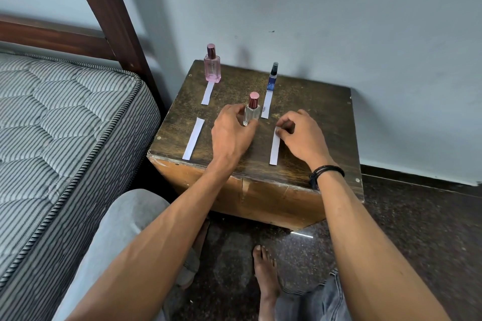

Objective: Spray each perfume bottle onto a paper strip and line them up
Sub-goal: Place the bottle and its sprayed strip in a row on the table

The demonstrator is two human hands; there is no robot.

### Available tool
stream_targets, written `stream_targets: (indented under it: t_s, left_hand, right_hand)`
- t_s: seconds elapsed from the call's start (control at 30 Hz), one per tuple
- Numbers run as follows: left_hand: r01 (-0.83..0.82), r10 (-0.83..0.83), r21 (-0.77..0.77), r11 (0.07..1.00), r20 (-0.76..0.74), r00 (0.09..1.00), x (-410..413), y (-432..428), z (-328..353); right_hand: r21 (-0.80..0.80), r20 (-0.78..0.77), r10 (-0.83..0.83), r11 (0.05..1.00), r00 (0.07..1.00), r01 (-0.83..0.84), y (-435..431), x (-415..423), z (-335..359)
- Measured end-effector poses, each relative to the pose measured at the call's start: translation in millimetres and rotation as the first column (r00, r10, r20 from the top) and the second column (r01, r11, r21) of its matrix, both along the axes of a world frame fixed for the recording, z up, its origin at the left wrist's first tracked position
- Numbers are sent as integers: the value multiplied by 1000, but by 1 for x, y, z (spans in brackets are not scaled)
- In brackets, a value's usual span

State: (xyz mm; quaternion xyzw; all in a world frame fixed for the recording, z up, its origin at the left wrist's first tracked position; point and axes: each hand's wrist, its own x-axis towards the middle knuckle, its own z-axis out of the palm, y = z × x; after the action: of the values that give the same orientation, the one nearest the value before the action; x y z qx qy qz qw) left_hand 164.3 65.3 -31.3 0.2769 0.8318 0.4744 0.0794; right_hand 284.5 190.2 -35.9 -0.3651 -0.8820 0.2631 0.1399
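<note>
Head view: boxy wooden worktop [320, 112] at centre frame, dark scuffed top, paler sides. Left hand [230, 135] grips the clear glass bottle [252, 113] mid-worktop, fingers [233, 110] curled round its lower body. Bottle is upright and rectangular, metallic rose cap pointing up; contents look colourless, level unreadable. Right hand [303, 135] pinches the far end of the lower-right paper strip [274, 150] between thumb and forefinger. That strip lies flat, long axis running near to far. Lower-left paper strip [193, 142] lies flat with the same run, far end leaning right, apart from both hands. Upper left of worktop: pink bottle [212, 68], flat-sided, rose cap, upright, pink inside, standing at the far end of the upper-left paper strip [208, 93]. Upper middle: slim blue bottle [272, 78], dark cap, upright, at the far end of the stained paper strip [266, 104], which lies just beside the clear bottle. Black cord bracelet [326, 172] on the right wrist. Striped quilted mattress [65, 117] at left of frame, dark wood bed frame [109, 8] above it. Speckled dark floor [417, 242], bare foot [264, 268].
</note>
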Motion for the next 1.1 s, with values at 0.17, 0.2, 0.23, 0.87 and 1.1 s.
stream_targets:
  t_s: [0.17, 0.2, 0.23, 0.87, 1.1]
  left_hand:
    - [13, -12, -41, 999, 19, 1000, 0, -1, -2]
    - [5, -4, -39, 999, 28, 1000, 1, -1, -1]
    - [-7, 9, -32, 999, 38, 999, 1, -2, 0]
    - [-232, 208, 29, 972, 347, 915, 2, -9, 13]
    - [-47, 49, -18, 999, 207, 977, 37, -26, 2]
  right_hand:
    - [-22, -36, 1, 1000, 999, -2, -1, -1, 1]
    - [-35, -41, 0, 999, 999, -1, 0, -1, 2]
    - [-52, -47, -7, 999, 999, 4, 0, -1, 2]
    - [-80, 18, 63, 995, 998, -61, 6, 2, 4]
    - [-50, 23, 33, 998, 999, -32, 2, -1, 1]
